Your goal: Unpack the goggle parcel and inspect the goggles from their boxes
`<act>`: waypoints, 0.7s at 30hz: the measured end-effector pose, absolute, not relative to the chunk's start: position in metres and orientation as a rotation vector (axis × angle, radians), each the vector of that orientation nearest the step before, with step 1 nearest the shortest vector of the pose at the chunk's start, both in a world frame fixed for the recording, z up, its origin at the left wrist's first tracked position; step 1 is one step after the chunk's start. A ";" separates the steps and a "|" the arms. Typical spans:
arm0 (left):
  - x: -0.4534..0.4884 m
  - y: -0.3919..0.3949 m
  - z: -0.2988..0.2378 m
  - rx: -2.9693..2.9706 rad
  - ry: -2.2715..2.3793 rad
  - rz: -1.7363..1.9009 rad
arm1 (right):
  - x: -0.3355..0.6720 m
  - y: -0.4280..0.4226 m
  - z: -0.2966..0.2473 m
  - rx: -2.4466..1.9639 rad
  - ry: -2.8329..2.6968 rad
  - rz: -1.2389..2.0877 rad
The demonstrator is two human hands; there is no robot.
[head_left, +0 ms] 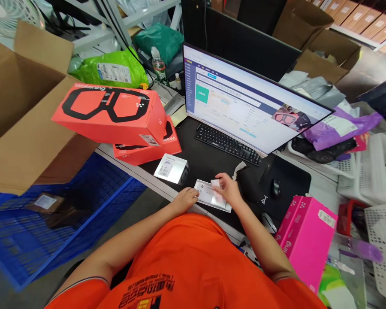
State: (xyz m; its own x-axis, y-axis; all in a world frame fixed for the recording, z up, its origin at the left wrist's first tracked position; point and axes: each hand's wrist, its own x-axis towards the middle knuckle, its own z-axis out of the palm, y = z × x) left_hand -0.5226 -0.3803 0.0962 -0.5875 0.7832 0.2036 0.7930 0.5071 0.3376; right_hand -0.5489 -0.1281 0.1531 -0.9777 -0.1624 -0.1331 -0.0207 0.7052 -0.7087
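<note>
A flat white box (204, 193) with small printed marks lies on the black desk mat, close to the desk's front edge. My left hand (186, 200) is closed at the box's left end, its curled fingers gripping the edge. Over the right part of the box, my right hand (229, 189) pinches a small white slip (215, 183), slightly blurred. Whether the slip touches the box I cannot tell. Just left of the flat box stands a white box with a label (171, 168).
Two red-orange boxes (112, 109) are stacked at the left, beside an open cardboard carton (22, 111) above a blue crate (83, 223). A lit monitor (231, 98), keyboard (228, 143) and mouse (275, 187) are ahead. Pink boxes (312, 240) stand at the right.
</note>
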 end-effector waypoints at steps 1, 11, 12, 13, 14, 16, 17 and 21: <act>-0.525 -0.377 0.097 -1.406 -2.713 -0.634 | -0.541 -0.133 0.154 -0.213 2.733 -1.140; -0.553 -0.351 0.098 -1.181 -2.840 -0.690 | -0.536 -0.068 0.160 -0.007 3.254 -1.231; -0.555 -0.350 0.098 -1.165 -2.849 -0.693 | -0.537 -0.055 0.160 0.075 3.276 -1.165; -0.556 -0.348 0.099 -1.145 -2.858 -0.694 | -0.539 -0.044 0.160 0.188 3.287 -1.056; -0.558 -0.346 0.101 -1.123 -2.866 -0.693 | -0.539 -0.034 0.160 0.325 3.270 -0.912; -0.558 -0.342 0.107 -1.091 -2.877 -0.685 | -0.540 -0.019 0.155 0.564 3.105 -0.618; -0.558 -0.339 0.114 -1.094 -2.873 -0.698 | -0.540 -0.015 0.152 0.635 2.980 -0.512; -0.542 -0.327 0.187 -1.214 -2.652 -0.946 | -0.538 -0.011 0.138 0.707 2.740 -0.388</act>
